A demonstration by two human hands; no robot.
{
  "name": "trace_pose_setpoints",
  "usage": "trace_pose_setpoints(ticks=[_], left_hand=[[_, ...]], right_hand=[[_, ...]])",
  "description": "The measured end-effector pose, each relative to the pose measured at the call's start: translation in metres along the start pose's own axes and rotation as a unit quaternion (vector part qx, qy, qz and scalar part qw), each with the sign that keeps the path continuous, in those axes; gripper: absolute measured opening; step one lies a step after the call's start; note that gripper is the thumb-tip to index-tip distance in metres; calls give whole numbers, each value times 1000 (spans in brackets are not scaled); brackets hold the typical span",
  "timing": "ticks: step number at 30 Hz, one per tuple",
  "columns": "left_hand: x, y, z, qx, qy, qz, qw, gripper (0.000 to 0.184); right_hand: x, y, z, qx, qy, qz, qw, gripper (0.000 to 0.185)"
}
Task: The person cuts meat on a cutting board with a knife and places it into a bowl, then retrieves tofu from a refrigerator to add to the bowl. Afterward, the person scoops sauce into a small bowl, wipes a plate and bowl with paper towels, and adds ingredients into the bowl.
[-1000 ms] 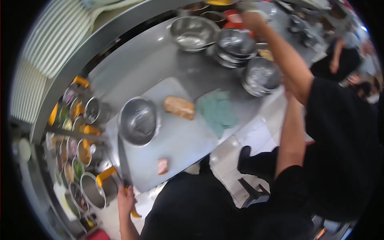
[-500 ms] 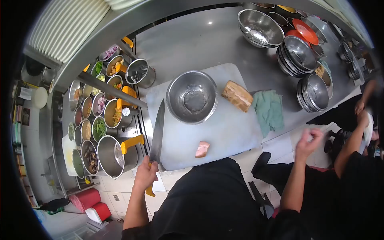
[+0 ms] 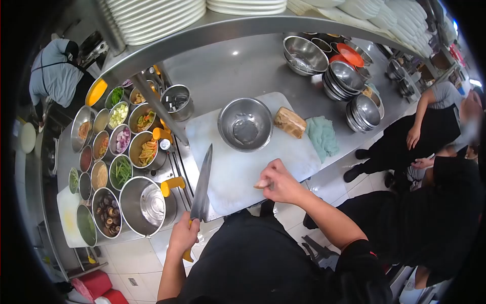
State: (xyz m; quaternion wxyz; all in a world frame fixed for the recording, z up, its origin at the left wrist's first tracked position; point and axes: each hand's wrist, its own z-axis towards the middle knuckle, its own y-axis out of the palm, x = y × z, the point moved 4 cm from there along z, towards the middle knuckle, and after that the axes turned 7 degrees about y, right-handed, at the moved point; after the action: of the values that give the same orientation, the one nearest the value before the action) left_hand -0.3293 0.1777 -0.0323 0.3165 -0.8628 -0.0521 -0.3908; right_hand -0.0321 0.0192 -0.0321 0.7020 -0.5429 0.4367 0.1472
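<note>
My left hand [image 3: 184, 232] is wrapped round the yellow handle of a large knife [image 3: 203, 182]. The blade points away from me along the left edge of the white cutting board [image 3: 233, 175]. Over the board's near edge, my right hand [image 3: 281, 183] pinches a small pale pink meat piece [image 3: 261, 184]. A steel bowl [image 3: 245, 124], with what looks like a little clear liquid in it, stands on the far part of the board. To its right lies a bigger block of meat [image 3: 290, 122] with a browned surface.
A green cloth [image 3: 322, 136] lies at the board's right side. Steel containers of cut vegetables [image 3: 143, 152] and mushrooms [image 3: 108, 213] fill the left. Stacked bowls [image 3: 347, 78] stand at the back right, below a plate shelf [image 3: 243, 26]. Other people [image 3: 415, 126] stand at right.
My right hand has come from the right to the board and taken hold of the small meat piece. My left hand still grips the knife. The view has shifted.
</note>
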Motion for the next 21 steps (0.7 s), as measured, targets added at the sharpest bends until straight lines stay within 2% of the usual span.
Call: trace_pose_setpoints(ticks=[4,7,10,13,14,17,18,20,21], left_hand=[[-10,-1,-10,-6,-3,-9,1000,26],[-7,-1,-14,-2,3,-4,1000,25],[3,-2,-18,-2,-21,8,1000,26],[7,2,-24,14,-35,-15,999,26],[9,2,-25,15,-41,-15,999,25],[9,3,-29,31,-44,7,999,25],[10,3,-33,40,-55,1,998,24],[9,3,-43,54,-74,-15,996,23],[2,4,-46,50,-59,13,997,22]], right_hand=[[-37,-26,38,96,-9,24,995,26],[-42,-55,86,216,-45,15,975,24],[-36,-90,95,242,-17,-63,968,23],[-63,-46,82,114,-229,-133,957,24],[-74,-32,79,64,-203,-152,965,32],[-64,-45,102,238,-169,-225,930,47],[-52,-68,105,278,-131,-250,918,61],[-7,-109,106,341,2,-291,894,69],[22,-120,109,268,76,-296,914,69]])
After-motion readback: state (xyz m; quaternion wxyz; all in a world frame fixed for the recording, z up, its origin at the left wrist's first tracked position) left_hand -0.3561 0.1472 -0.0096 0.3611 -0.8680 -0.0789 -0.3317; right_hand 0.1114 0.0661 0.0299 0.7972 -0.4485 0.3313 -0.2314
